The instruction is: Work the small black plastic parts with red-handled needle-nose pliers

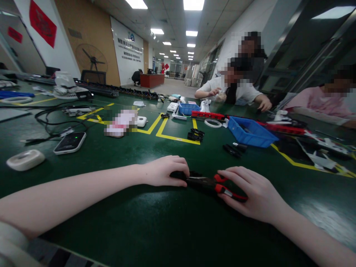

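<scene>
Blue bin [251, 134] (contents unclear) beyond pliers [215, 184].

I see a long open hall: white ceiling with rows of lit panel lights [193, 4], wood-panelled wall [83, 33] on the left carrying a black fan [91, 58], white sign board [126, 46] beyond, reddish reception desk [151, 79] far back, glass partition [311, 48] right.

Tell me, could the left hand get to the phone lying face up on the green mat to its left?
Probably yes. The left hand rests on a black part beside the red-handled pliers, and only bare green mat lies between it and the phone. The cables sit farther back.
</scene>
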Tool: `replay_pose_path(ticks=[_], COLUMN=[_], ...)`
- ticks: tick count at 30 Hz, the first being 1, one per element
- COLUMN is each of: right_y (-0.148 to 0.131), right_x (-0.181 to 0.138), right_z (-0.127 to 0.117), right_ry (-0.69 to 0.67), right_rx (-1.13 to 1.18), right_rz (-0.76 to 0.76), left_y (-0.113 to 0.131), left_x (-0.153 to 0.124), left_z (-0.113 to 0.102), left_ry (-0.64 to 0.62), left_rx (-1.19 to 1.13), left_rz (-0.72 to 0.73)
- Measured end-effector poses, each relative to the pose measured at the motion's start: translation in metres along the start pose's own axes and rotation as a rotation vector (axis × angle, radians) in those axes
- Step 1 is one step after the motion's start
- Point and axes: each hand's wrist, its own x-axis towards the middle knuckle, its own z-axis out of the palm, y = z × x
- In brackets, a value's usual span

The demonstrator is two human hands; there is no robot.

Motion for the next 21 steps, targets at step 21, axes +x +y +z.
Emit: replay_pose_path(ticks=[21], right_y=[-0.0014], right_x=[0.0006], right_z=[-0.0007], right_ry=[0.009], right_rx=[0.005], right_rz=[-0.013], left_y=[0.0002], left_x=[0.0005], left_z=[0.0], left_ry=[-0.007], left_rx=[-0.002], left_rz=[-0.01])
